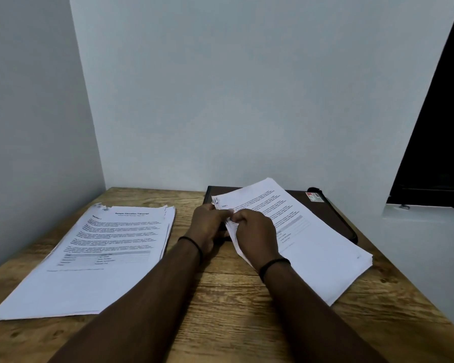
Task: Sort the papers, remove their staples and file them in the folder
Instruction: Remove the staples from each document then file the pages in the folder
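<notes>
I am pinching the top-left corner of the right stack of papers (307, 239) with both hands: my left hand (207, 222) is gripping the crumpled corner where I judge the staple sits, though it is too small to see, and my right hand (254, 231) is curling round the sheets just beside it. This stack is lying partly over the dark folder (333, 208) at the back of the tabletop (220, 310). Another stack (102, 255) is lying well apart to the left. Tugging too hard could be tearing the corner or scattering loose pages.
</notes>
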Available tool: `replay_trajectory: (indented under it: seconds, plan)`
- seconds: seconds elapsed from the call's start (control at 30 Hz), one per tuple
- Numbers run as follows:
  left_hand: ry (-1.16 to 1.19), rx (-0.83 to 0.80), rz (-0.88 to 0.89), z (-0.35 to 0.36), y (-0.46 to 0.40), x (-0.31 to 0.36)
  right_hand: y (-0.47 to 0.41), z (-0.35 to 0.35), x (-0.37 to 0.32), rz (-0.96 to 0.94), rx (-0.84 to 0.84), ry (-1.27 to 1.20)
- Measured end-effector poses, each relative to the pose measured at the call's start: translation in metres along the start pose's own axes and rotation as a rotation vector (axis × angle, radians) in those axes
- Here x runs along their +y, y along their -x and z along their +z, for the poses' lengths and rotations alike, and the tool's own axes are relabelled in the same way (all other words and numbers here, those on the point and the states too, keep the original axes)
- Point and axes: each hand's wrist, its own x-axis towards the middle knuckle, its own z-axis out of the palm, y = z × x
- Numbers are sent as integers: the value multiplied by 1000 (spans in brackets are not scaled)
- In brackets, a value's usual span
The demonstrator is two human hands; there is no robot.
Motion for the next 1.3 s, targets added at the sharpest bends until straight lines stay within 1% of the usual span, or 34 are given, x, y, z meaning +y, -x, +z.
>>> replay_trajectory:
  seconds: [0.07, 0.13, 0.23, 0.3, 0.33, 0.4, 0.43, 0.47, 0.57, 0.63, 0.7, 0.8, 0.93, 1.03, 1.07, 1.2, 1.3]
  plan:
    - [7, 41, 9, 0, 3, 1, 2, -3, -2, 67, 19, -138]
    - [15, 35, 32, 3, 10, 8, 0, -14, -3, 105, 69, -219]
    - [-26, 20, 146, 7, 21, 25, -7, -38, 1, 84, 206, -210]
    - [-17, -10, 216, 11, 30, 39, -16, -57, 7, 52, 305, -147]
    - [-1, -23, 249, 13, 35, 49, -20, -70, 6, 39, 341, -107]
    - [48, -44, 294, 15, 41, 64, -28, -96, 3, 81, 360, -65]
    - [82, -52, 317, 17, 45, 73, -32, -110, -1, 117, 350, -84]
    - [119, -59, 332, 19, 48, 79, -35, -123, -3, 148, 312, -157]
    - [204, -49, 384, 27, 60, 92, -31, -141, -7, 222, 155, -610]
    - [190, -27, 416, 32, 69, 98, -26, -142, -6, 222, 191, -779]
    - [171, -45, 470, 37, 78, 106, -21, -146, -11, 194, 276, -855]
    - [172, -93, 567, 43, 87, 129, -21, -163, -26, 116, 322, -904]
    - [149, -162, 619, 47, 90, 153, -19, -181, -37, 12, 268, -929]
    - [-28, -146, 577, 42, 89, 133, -6, -173, -19, 52, 172, -937]
    - [-48, -148, 549, 39, 89, 122, 0, -167, -12, 75, 146, -943]
    - [-49, -160, 482, 34, 90, 91, 13, -157, 5, 89, 87, -907]
    - [-41, -154, 461, 35, 92, 86, 13, -156, 4, 71, 93, -869]
